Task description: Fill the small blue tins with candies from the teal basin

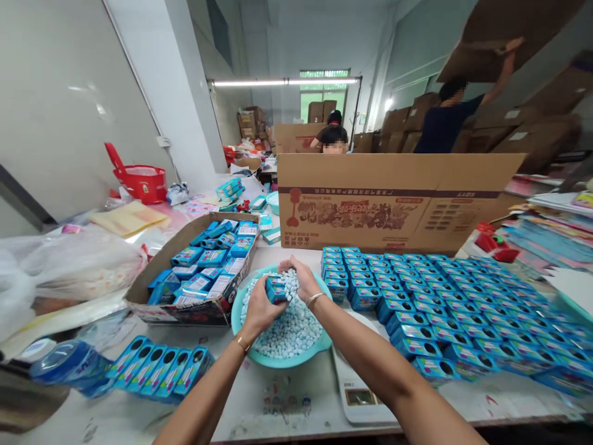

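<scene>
My left hand (pixel 260 307) is wrapped round a small blue box (pixel 276 289), held over a teal basin (pixel 281 361). The basin is filled with small pale blue and white pellets (pixel 296 330). At the box's right side, my right hand (pixel 300 279) is cupped round a heap of pellets against the box. Left of the basin, a carton (pixel 185 316) holds many blue boxes. A white scale (pixel 364 411) stands to the right of the basin, partly under my right forearm.
Rows of blue boxes with dark holes (pixel 445 315) fill the right side. Several more (pixel 160 368) stand at front left, beside a blue bottle (pixel 69 364). A large cardboard box (pixel 370 216) stands behind. Red basket (pixel 147 183) at back left; people work beyond.
</scene>
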Tool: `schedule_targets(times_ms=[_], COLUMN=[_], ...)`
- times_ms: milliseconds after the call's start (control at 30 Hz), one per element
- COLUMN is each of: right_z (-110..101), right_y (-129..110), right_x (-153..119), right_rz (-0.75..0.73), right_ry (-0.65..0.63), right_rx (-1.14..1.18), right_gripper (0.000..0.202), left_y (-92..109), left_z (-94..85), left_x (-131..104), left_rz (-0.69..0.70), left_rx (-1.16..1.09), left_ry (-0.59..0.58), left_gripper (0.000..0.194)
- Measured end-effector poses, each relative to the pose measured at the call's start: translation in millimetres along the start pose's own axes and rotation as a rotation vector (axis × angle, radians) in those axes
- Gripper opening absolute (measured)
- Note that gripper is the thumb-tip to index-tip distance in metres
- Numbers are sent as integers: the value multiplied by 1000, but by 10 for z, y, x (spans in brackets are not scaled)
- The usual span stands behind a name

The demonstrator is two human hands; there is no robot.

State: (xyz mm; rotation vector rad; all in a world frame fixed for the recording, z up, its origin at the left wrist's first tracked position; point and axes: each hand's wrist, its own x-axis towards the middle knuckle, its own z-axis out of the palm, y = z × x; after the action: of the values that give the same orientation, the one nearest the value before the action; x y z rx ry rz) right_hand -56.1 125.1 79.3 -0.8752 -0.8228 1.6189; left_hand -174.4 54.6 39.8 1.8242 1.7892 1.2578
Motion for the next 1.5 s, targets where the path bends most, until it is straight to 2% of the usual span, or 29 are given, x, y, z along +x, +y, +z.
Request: schedule_targets(times_ms=[167, 367, 600, 767, 867, 967, 1033, 1100, 1200, 1333, 1433, 1500], right_z=[16, 15, 45, 89, -155, -568, -798, -919, -904, -704, -550, -464], right_y=[17, 4, 32, 28, 10, 120, 278, 458, 683, 863, 947, 954], right_x=[-15, -15, -1, -58, -119, -220, -290, -324, -263, -72, 39, 88], right_rz=[25, 47, 7, -12, -23, -55, -24, 1, 5, 13, 44, 31], right_ry=[-16, -66, -76, -204, -153, 25, 134, 214, 296, 350, 351, 300], right_rx=[-39, -49, -63, -109, -162, -344, -468, -525, -475, -349, -209, -95], right_gripper=[52, 51, 50, 50, 47, 36, 36, 41, 46, 41, 35, 32], left_y=[29, 67, 111, 71, 49, 120, 199, 261, 276, 226, 231, 243], left_z=[-35, -98, -133, -190, -405, -635, -675, -599, -378, -194, -196, -218], left_x=[4, 27, 39, 40, 63, 107, 133, 150, 171, 214, 213, 183], left_rz=[-6, -2, 6, 34, 59, 94, 105, 123, 158, 168, 161, 140], left_rx=[52, 61, 9, -51, 54, 378, 601, 730, 772, 768, 780, 787], left_ry=[-19, -60, -97, -157, -201, -300, -426, -560, -655, -654, -623, -576], left_gripper=[73, 67, 69, 67, 70, 72, 68, 62, 58, 60, 60, 58])
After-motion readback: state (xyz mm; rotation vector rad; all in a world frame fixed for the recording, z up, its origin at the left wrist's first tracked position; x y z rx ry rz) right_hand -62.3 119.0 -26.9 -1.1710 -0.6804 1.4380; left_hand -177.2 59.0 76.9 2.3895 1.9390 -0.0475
